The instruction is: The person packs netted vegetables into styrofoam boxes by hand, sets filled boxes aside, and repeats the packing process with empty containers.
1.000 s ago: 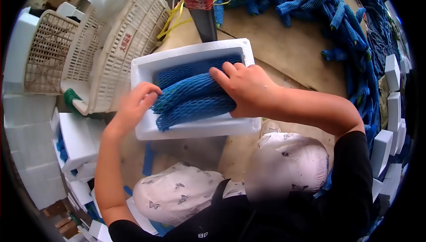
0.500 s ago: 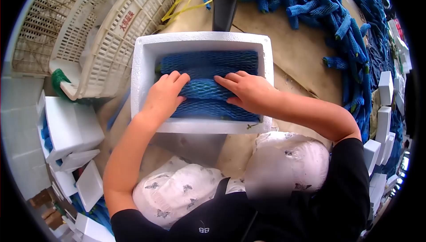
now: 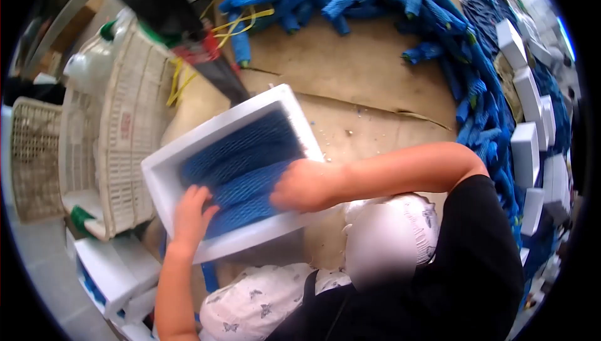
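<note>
A white foam box point(image 3: 219, 125) stands tilted to the view in front of me, with several blue net-wrapped pieces point(image 3: 241, 147) lying side by side in it. My left hand point(image 3: 193, 216) is at the box's lower left, thumb and fingers apart, its fingertips at the end of the nearest pieces. At the right end of those pieces, over the box's near right part, is my right hand point(image 3: 307, 184). It is blurred, and its fingertips are hidden, so what it grips cannot be made out.
Cream plastic crates point(image 3: 134, 128) stand at the left. A dark post point(image 3: 225, 78) with red tape is behind the box. Blue net-wrapped pieces point(image 3: 438, 22) heap in an arc at the back and right. White foam boxes point(image 3: 116, 266) lie at lower left, others at far right.
The view has turned, so the box now appears lower left and slanted. My hands have moved apart, from the middle of the nearer pieces towards their ends.
</note>
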{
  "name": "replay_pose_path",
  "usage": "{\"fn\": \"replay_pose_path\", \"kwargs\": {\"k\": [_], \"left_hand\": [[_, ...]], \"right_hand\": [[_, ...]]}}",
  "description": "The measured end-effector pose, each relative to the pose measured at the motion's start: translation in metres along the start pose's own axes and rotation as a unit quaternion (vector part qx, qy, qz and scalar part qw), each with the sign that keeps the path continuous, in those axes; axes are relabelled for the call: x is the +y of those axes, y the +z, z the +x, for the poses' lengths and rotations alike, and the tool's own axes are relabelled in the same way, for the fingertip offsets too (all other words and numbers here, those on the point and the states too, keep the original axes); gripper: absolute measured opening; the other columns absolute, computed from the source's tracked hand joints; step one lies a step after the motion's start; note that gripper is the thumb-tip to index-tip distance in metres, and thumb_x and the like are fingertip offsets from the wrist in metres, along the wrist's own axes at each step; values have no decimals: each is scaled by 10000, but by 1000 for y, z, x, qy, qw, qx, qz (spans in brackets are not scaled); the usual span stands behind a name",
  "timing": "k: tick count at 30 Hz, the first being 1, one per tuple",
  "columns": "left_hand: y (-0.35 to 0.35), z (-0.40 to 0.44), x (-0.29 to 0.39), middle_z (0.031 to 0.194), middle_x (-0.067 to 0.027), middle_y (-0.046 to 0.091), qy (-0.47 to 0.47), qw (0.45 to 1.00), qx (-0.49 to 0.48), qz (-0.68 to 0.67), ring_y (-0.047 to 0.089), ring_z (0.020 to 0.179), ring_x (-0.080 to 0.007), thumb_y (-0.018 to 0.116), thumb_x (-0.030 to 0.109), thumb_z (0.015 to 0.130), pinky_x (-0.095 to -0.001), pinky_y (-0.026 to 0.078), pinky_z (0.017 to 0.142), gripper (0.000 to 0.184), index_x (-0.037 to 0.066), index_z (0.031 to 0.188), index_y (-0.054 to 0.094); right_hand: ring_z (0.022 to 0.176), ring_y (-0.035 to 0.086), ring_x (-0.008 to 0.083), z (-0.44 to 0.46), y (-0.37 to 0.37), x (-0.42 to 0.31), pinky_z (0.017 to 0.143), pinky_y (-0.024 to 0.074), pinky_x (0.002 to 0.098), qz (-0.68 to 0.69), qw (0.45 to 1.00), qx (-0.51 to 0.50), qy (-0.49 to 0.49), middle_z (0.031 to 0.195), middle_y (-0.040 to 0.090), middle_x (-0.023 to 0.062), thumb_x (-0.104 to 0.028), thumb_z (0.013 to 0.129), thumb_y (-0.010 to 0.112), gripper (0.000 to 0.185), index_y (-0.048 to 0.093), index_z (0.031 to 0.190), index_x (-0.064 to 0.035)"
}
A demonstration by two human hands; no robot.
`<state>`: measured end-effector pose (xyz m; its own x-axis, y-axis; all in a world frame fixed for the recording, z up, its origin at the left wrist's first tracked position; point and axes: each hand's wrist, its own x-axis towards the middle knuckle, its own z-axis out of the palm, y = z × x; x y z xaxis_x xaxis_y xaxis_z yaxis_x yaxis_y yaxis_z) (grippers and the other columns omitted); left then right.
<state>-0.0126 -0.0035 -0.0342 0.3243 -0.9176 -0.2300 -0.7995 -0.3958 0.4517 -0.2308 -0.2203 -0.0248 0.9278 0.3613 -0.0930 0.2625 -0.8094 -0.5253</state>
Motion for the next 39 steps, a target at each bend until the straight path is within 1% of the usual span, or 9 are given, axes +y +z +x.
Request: {"fn": "replay_pose_path", "kwargs": {"k": [3,8,10,13,17,20,25,34,39], "left_hand": [[0,2,15,870,-112,564,-29,998,-12,63,584,804,-332,775,73,666,-416,469,677,282,47,858,569],[-21,18,73,1117,-124,595,72,987,44,137,551,1043,-351,777,209,658,-471,411,920,486,102,1108,625],[-7,34,73,1453,-212,368,167,977,-62,117,295,1366,-416,679,436,734,-618,112,1120,759,59,1346,437],[30,39,68,1506,-277,218,87,959,-210,166,143,1407,-475,618,516,769,-634,3,1124,869,28,1431,339],[29,32,80,1504,-330,178,68,952,-242,173,126,1386,-526,654,421,760,-642,43,1125,882,-29,1427,293],[30,24,68,1487,-348,192,59,948,-246,194,131,1369,-552,652,453,766,-652,47,1120,865,-47,1391,326],[32,5,56,1457,-368,221,29,948,-261,181,154,1337,-584,640,511,767,-679,61,1098,898,-55,1388,324],[30,6,57,1443,-373,241,-34,933,-311,176,160,1353,-556,665,537,736,-674,55,1099,947,-27,1414,319],[33,27,78,1453,-364,233,1,935,-288,208,119,1377,-544,686,490,728,-673,34,1106,934,-49,1397,321]], "right_hand": [[692,632,311,-3,9,4,619,487,437,65,998,28,-2,740,628,100,-244,862,577,188,552,789,-74],[821,583,193,-32,-1,34,702,452,332,-60,879,449,-150,911,560,42,-200,841,586,124,544,890,-95],[910,598,175,-82,-1,83,751,462,306,-98,836,540,20,1049,590,35,-147,780,615,218,588,997,-132],[1018,579,283,-180,25,202,879,485,385,-46,656,634,408,1129,569,49,-180,744,700,418,571,1141,-175],[1270,392,431,-322,24,336,973,408,508,33,350,513,783,1441,293,210,-449,664,785,1021,178,1481,-364],[1361,291,462,-366,9,407,1010,355,584,95,319,397,855,1550,60,270,-577,658,778,1108,72,1498,-424],[1299,354,498,-357,7,441,991,415,536,131,230,318,910,1519,81,286,-560,634,804,1141,63,1494,-445],[1121,540,425,-388,36,406,969,464,416,112,321,416,843,1350,315,268,-352,668,778,965,237,1463,-429],[887,573,442,-356,92,236,801,525,458,31,584,441,681,1094,419,211,-111,617,730,896,383,1390,-400]]}}
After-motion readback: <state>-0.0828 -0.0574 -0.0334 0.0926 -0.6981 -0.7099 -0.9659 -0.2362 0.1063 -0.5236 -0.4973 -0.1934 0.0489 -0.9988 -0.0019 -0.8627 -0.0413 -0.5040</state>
